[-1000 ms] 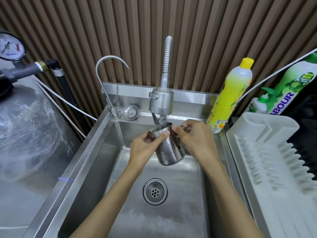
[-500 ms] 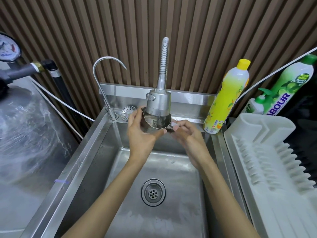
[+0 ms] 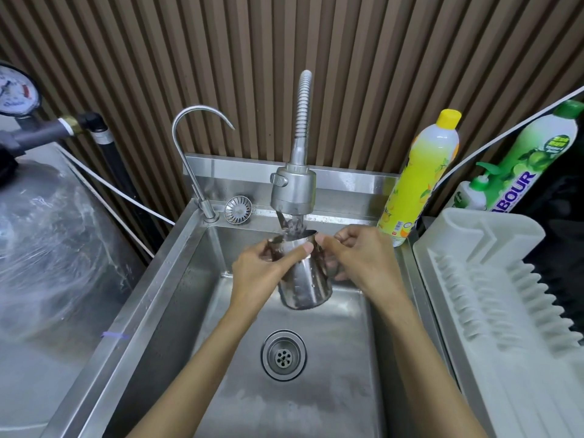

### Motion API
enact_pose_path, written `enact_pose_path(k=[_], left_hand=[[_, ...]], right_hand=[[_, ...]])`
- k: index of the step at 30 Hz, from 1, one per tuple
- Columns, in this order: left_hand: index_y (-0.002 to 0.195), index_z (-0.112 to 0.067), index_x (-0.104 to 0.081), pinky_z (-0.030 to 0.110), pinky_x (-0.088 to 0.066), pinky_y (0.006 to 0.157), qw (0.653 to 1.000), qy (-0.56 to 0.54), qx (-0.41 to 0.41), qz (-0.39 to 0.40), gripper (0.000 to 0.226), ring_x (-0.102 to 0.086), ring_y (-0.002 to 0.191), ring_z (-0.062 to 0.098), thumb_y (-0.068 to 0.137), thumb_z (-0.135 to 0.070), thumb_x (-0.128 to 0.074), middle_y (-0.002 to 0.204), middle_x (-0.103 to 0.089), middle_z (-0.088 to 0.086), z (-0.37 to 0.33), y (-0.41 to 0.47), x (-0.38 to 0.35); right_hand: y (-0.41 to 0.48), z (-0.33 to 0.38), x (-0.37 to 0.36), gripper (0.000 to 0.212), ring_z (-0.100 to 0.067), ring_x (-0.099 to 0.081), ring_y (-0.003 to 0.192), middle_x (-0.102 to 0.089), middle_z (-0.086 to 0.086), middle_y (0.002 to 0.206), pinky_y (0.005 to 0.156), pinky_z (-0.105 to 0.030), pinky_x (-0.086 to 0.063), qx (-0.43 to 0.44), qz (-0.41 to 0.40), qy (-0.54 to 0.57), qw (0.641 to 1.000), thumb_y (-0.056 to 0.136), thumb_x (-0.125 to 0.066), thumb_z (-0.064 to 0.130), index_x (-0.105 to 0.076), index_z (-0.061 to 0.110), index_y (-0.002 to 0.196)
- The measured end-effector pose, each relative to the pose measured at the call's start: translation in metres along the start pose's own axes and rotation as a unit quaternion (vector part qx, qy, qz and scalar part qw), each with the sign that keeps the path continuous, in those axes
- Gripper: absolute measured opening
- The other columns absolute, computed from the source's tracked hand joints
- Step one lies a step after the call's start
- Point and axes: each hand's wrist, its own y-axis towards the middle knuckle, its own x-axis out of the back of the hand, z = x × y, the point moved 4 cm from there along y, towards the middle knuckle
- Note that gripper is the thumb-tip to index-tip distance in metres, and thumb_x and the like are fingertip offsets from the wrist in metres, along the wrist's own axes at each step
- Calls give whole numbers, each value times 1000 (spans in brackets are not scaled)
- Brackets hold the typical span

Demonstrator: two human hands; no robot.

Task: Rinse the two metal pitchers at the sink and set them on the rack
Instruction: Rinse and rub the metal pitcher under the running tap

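Observation:
A metal pitcher (image 3: pixel 306 286) hangs upright over the steel sink (image 3: pixel 177 279), right under the spray tap head (image 3: pixel 293 192). Water runs from the tap into its mouth. My left hand (image 3: pixel 260 270) grips the pitcher's rim and left side, thumb across the front. My right hand (image 3: pixel 360 257) holds its right side at the handle, fingers curled. The white dish rack (image 3: pixel 505 311) lies to the right of the sink with nothing on it. A second pitcher is not in view.
A thin curved tap (image 3: pixel 189 147) and a round strainer (image 3: pixel 238 209) stand at the sink's back left. The drain (image 3: pixel 283 355) is below the pitcher. A yellow soap bottle (image 3: pixel 420 175) and a green bottle (image 3: pixel 534 153) stand back right. A plastic-wrapped tank (image 3: pixel 47 232) fills the left.
Half a second ago the pitcher was tipped up against the tap head. Both hands have since lowered it and turned it upright under the running water.

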Motion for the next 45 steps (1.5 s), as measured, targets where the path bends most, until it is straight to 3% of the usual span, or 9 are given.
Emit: enact_pose_path(k=[4,11,17,23,26,31,34,43,45], left_hand=[[100,-11,-71,45,-49,99,986,-139,28,84,63,-68,101,27,43,-33,-86,98,-74,9,9,3,-16],[125,-1,-51,12,-50,84,980,-179,-81,9,74,-62,102,10,58,14,-78,120,-60,10,-8,13,-18],[109,-29,-53,1,-38,84,970,5,-219,-109,73,-52,100,-12,47,-25,-90,105,-54,-17,-37,0,0],[101,-19,-63,25,-46,84,968,126,-165,-142,79,-57,96,16,45,-76,-60,98,-61,-3,-26,5,14],[86,-14,-66,15,-43,70,982,146,-91,-81,77,-62,81,20,52,-82,-56,83,-68,5,-7,15,12],[89,-16,-67,32,-46,88,995,86,33,46,52,-62,92,22,81,-65,-51,93,-69,5,21,27,-9],[102,-17,-65,21,-47,75,991,80,60,89,25,-59,83,15,94,-37,-51,98,-64,5,17,34,-17],[121,-27,-50,22,-36,83,951,251,-99,149,70,-47,105,13,61,-23,-84,120,-46,1,3,24,-31],[118,-26,-54,20,-33,80,951,261,-116,117,63,-47,102,12,62,-26,-83,116,-52,-1,-1,26,-29]], right_hand=[[-9,11,8,21,-25,-64,77,-70,-6,73,72,-35,-51,66,-40,-118,990,83,-67,28,-62,14,69],[6,-13,0,12,0,-66,96,-70,2,112,82,-14,-48,60,15,164,984,85,-64,8,-56,11,76],[12,-30,-25,15,-23,-67,101,-73,-10,96,93,-37,-52,3,98,391,915,81,-65,21,-57,7,82],[7,-26,-33,23,-20,-73,71,-74,-6,75,57,-35,-60,-41,67,297,952,85,-66,22,-61,0,82],[5,-25,-29,28,-27,-72,64,-72,-15,79,53,-38,-60,-53,39,194,979,83,-68,28,-61,3,72],[10,-41,-25,35,-25,-67,49,-71,-11,67,58,-41,-60,-97,38,109,988,86,-64,31,-64,-1,73],[16,-70,-25,37,-24,-67,47,-71,-16,67,50,-30,-59,-204,78,196,956,88,-62,29,-64,-8,89],[13,-102,-43,14,-24,-69,50,-68,-20,59,43,-24,-55,-341,140,397,841,96,-50,14,-54,1,96],[13,-99,-44,23,-24,-69,51,-69,-22,65,46,-29,-57,-335,152,351,861,98,-46,19,-55,-2,94]])
